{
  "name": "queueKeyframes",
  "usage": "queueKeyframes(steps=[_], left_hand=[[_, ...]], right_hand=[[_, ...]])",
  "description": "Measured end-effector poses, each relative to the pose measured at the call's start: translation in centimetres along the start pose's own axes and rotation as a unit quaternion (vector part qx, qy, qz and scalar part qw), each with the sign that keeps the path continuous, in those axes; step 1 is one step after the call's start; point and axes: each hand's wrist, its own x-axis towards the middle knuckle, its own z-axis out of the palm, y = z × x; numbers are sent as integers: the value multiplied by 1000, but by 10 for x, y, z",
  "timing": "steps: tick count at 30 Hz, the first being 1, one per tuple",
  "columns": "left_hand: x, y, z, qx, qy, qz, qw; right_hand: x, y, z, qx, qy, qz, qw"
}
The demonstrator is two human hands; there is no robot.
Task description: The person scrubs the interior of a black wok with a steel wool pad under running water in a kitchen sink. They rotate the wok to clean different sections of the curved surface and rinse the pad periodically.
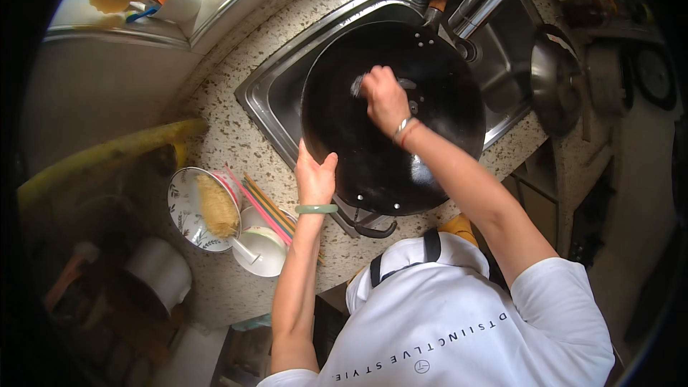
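Note:
A large black wok (373,161) rests over the steel sink (276,93), its dark inside wet and shiny in places. Gripped at its left rim by my left hand (315,175), the wok has the thumb showing and the other fingers partly hidden at the edge. My right hand (385,100) is inside it, closed around a small silvery scouring pad (357,86) pressed to the wok's surface. Only part of the pad shows past the fingers. A loop handle (375,230) sticks out on the near side; a wooden handle (438,1) lies at the far side.
Left of the wok, a patterned bowl (185,218) holds a yellowish fibrous piece (218,208). Beside it are a white bowl (261,259) and several coloured chopsticks (271,209). The faucet (494,0) hangs over the sink's far right. A round metal lid (552,86) stands at the right.

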Motion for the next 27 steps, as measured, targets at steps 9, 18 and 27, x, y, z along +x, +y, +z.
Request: queueKeyframes(steps=[9,18,27], left_hand=[[-5,3,-2,27,2,-27,999],[-5,-1,-4,75,1,-38,996],[-4,7,-2,77,2,-12,997]], right_hand=[[-36,-23,2,41,6,-64,997],[-50,-38,9,106,-2,-66,992],[-13,-23,5,74,34,-18,997]])
